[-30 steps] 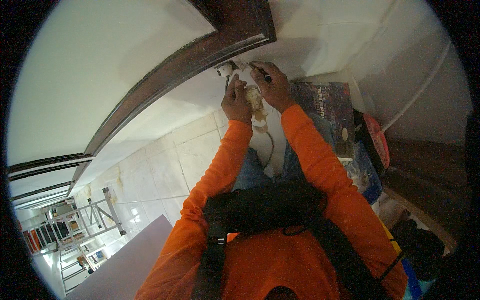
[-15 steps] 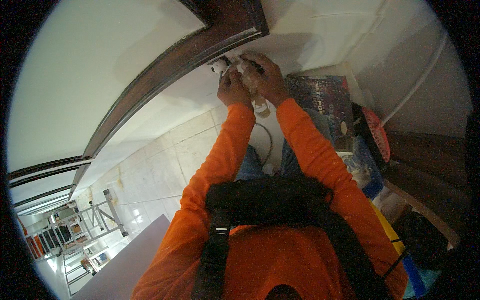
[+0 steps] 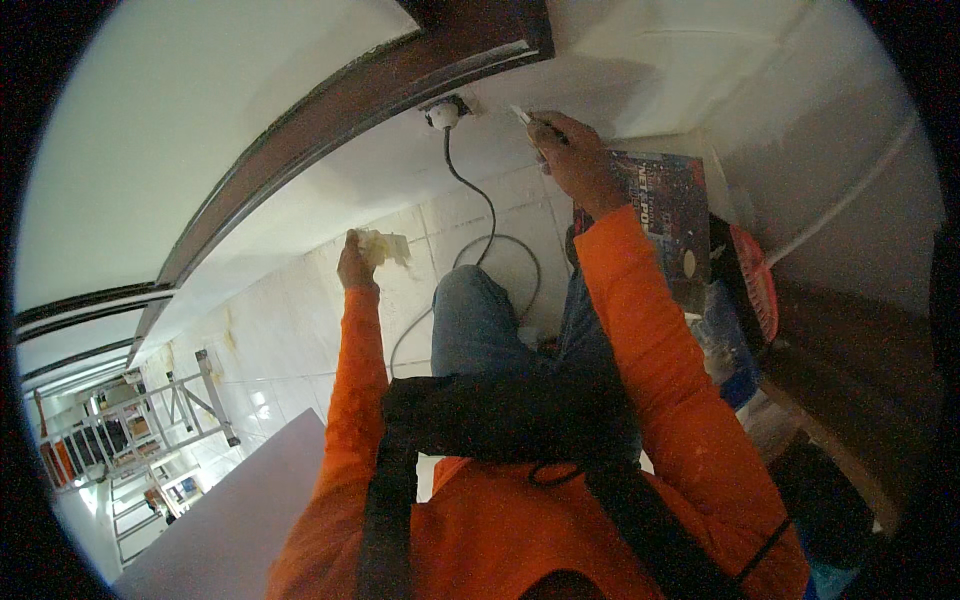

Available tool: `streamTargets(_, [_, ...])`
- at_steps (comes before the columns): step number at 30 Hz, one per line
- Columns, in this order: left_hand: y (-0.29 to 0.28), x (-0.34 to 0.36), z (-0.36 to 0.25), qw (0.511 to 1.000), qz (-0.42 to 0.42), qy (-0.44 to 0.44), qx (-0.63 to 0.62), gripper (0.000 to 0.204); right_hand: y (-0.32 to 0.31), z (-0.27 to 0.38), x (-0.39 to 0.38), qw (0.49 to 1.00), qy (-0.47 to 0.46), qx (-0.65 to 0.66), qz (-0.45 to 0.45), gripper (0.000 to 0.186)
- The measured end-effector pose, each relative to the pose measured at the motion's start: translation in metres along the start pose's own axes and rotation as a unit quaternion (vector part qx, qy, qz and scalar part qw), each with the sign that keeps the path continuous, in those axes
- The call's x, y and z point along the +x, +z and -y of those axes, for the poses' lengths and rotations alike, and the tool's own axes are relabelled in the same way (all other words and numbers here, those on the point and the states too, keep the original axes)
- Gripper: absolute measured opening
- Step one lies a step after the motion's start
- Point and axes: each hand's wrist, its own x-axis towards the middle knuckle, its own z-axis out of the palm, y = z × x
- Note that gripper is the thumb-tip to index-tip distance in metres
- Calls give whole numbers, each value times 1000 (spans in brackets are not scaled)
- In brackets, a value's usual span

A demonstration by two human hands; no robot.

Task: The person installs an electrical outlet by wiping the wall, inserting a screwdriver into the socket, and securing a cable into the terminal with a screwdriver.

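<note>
Low against the white wall, beside the dark brown wooden door frame (image 3: pixel 330 120), the right hand (image 3: pixel 572 160) holds a small pale blade-like tool (image 3: pixel 522 115) in a closed grip, its tip close to a white wall socket (image 3: pixel 443 112) with a black cable (image 3: pixel 487 215) plugged into it. The tool's long axis runs from the fingers up and to the left, pointing toward the socket and the wall around it; whether the tip touches the wall cannot be told. The left hand (image 3: pixel 355 265) is lowered and well apart from the right, its grip closed on a crumpled pale lump of rag or filler (image 3: pixel 385 247), held over the white tiled floor (image 3: pixel 300 310).

To work well here, I judge the blade should be kept at a shallow angle to the wall, with light even strokes leading away from the socket plate, so that nothing is pressed into the plug or cable. The lump in the left hand would serve best brought nearer, ready for wiping or reloading the blade.

A dark printed box (image 3: pixel 665 215) lies just beside the right forearm.
</note>
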Motion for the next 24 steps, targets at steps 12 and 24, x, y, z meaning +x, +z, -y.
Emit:
streamTargets(12, [118,-9,-53,768,2,227,599,32,56,-2,-9,993,-76,-31,-85,23])
streamTargets(24, [224,-20,-102,975,135,37,-173,53,56,3,6,981,-157,-22,-112,24])
